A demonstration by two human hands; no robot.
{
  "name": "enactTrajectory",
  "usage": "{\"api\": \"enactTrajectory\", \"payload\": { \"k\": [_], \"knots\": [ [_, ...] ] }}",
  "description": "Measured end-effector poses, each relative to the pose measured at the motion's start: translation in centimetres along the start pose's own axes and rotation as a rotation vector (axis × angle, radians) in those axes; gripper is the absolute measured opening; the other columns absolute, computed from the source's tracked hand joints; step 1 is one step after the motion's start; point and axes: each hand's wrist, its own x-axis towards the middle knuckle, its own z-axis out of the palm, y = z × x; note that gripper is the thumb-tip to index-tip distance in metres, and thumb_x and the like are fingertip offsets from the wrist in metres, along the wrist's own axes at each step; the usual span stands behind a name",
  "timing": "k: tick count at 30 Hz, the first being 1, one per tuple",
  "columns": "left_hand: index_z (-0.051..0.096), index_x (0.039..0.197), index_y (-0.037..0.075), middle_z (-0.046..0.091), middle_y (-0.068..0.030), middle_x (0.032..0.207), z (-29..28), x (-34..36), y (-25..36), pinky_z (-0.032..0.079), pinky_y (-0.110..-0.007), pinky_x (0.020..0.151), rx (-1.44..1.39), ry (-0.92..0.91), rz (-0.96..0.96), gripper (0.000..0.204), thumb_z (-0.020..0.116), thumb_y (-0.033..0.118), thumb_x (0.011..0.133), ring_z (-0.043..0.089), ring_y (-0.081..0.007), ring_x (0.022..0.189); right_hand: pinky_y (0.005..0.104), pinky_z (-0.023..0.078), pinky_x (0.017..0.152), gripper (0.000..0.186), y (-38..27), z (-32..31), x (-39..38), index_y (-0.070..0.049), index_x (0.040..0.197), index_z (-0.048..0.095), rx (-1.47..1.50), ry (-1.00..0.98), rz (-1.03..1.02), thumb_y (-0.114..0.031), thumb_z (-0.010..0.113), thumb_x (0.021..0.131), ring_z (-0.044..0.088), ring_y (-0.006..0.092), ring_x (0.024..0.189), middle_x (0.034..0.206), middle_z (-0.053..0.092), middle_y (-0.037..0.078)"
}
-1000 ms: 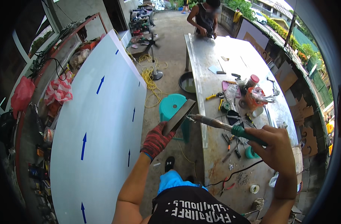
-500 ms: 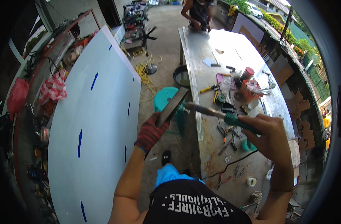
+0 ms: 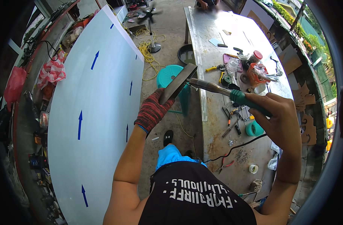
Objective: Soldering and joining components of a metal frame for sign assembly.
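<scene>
My left hand (image 3: 155, 109), in a red and black knit glove, grips a grey bent sheet-metal piece (image 3: 179, 83), tilted up and to the right. My right hand (image 3: 276, 110) is bare and closed round the green handle of a soldering iron (image 3: 215, 88). Its thick metal tip points left and meets, or nearly meets, the piece's right edge; actual contact is hard to make out. Both hands are raised in front of me, the right one above the near part of the workbench (image 3: 216, 150).
Pliers (image 3: 226, 165), a red basket of tools (image 3: 257, 73) and a green tub (image 3: 254, 128) lie on the bench. A teal stool (image 3: 169, 75) stands beside it. A large white panel with blue arrows (image 3: 88, 123) fills the left. Another person's hand (image 3: 203, 5) shows at the far end.
The view has tilted, so the bench and panel sit higher in the picture. Both hands keep their grips, and the iron's tip stays by the metal piece.
</scene>
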Motion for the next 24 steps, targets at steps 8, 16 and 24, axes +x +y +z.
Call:
{"api": "enactTrajectory", "payload": {
  "k": [8,16,24],
  "knots": [
    [0.057,0.140,-0.003,0.069,-0.0246,0.125,-0.7,-0.4,0.7,0.053,-0.038,0.099,0.050,-0.030,-0.001,0.064,0.076,0.035,0.092,0.069,-0.0316,0.113,0.0331,0.047,0.059,0.044,-0.8,-0.1,0.6,-0.009,0.120,0.076,-0.036,-0.023,-0.034,0.001,0.081,0.078,0.061,0.0178,0.061,0.077,0.065,0.010],
    [0.058,0.140,-0.001,0.069,-0.0261,0.124,-1.1,0.0,0.2,0.053,-0.043,0.099,0.028,-0.061,-0.003,0.072,0.076,0.046,0.088,0.069,-0.0373,0.111,0.0377,0.046,0.057,0.039,-1.1,-0.2,1.3,-0.012,0.117,0.076,-0.037,-0.042,-0.104,-0.003,0.080,0.079,0.060,0.0224,0.059,0.074,0.062,0.009],
    [0.059,0.138,-0.002,0.068,-0.0265,0.126,-0.7,-0.3,0.0,0.054,-0.042,0.097,0.025,-0.036,0.074,0.071,0.077,0.044,0.088,0.069,-0.0375,0.111,0.0427,0.045,0.060,0.030,-0.9,-0.6,1.1,-0.012,0.114,0.073,-0.144,-0.103,-0.254,-0.010,0.075,0.084,0.061,0.0287,0.065,0.075,0.058,0.007]
  ]
}}
